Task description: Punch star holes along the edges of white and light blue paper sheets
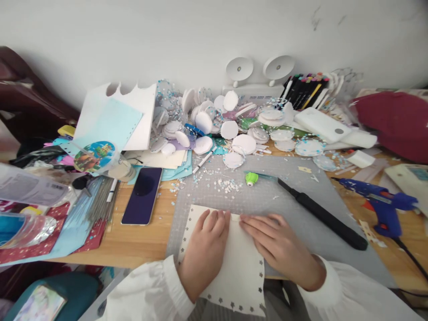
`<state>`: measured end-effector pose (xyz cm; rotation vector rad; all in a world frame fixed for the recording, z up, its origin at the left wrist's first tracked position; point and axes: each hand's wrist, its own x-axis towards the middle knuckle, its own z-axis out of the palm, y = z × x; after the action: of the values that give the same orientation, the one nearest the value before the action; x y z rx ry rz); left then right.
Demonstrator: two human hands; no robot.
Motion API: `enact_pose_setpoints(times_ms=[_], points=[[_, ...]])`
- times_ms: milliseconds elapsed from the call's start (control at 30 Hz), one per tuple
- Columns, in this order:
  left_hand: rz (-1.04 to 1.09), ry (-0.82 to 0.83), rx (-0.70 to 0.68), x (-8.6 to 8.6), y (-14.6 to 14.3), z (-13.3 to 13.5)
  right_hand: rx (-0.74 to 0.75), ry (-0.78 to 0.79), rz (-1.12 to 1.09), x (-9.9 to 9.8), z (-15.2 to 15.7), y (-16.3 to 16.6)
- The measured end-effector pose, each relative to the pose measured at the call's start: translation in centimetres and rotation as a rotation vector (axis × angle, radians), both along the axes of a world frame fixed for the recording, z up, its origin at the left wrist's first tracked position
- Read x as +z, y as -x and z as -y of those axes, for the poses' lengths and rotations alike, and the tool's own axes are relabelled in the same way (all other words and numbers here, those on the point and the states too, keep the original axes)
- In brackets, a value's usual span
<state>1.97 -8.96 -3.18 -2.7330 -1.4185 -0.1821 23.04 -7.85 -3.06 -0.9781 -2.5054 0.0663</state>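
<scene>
A cream paper sheet (234,276) lies in front of me on the grey cutting mat, with small flower-shaped holes punched along its sides and bottom. My left hand (207,247) rests on its upper left part, fingers together and bent over the top edge. From the other side, my right hand (277,240) has its fingers pressed together at the top edge near the corner. A small pale strip (236,217) shows between the two hands at that edge. My thumbs are mostly hidden. Beyond the sheet lie loose white and blue paper bits (227,185).
A light-green capped item (251,179) and a black-handled tool (321,211) lie on the cutting mat (287,167). At right is a blue glue gun (384,203); at left, a phone (142,196). Several white paper discs (244,144) are heaped behind, near markers (304,91).
</scene>
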Motion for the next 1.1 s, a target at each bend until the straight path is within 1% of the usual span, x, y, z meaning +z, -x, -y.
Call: enact_pose_setpoints(times_ms=[67, 133, 200, 267, 433, 567, 733, 833, 967, 1067, 1100], points=[[0.009, -0.024, 0.025, 0.0, -0.1, 0.1, -0.02, 0.038, 0.05, 0.0, 0.6, -0.6], [0.014, -0.057, 0.081, 0.1, -0.1, 0.4, -0.04, 0.078, 0.106, -0.1, 1.2, -1.2], [0.01, -0.079, 0.15, 0.3, 0.0, 0.8, -0.066, 0.094, 0.144, -0.3, 1.8, -1.8], [0.002, -0.071, 0.19, 0.6, 0.1, 1.1, -0.094, 0.093, 0.157, -0.5, 2.2, -2.2], [0.014, -0.024, 0.205, 0.9, 0.4, 1.6, -0.142, 0.107, 0.144, -0.7, 2.9, -2.1], [0.068, -0.01, 0.222, 0.6, 0.6, 1.6, -0.153, 0.125, 0.105, -0.9, 3.0, -1.9], [0.132, 0.007, 0.186, 0.1, 1.0, 1.5, -0.157, 0.112, 0.079, -0.7, 2.9, -1.8], [0.176, 0.046, 0.159, 0.3, 1.3, 1.2, -0.183, 0.08, 0.045, 0.2, 2.5, -0.7], [0.249, 0.114, 0.119, 1.0, 2.4, -0.3, -0.213, 0.054, 0.022, 1.3, 0.9, 2.2], [0.303, 0.128, 0.059, 1.1, 3.5, -2.1, -0.207, 0.01, 0.032, 1.2, -0.8, 4.6], [0.312, 0.117, 0.035, 1.0, 3.8, -2.6, -0.206, 0.017, 0.047, 1.1, -1.3, 5.3]])
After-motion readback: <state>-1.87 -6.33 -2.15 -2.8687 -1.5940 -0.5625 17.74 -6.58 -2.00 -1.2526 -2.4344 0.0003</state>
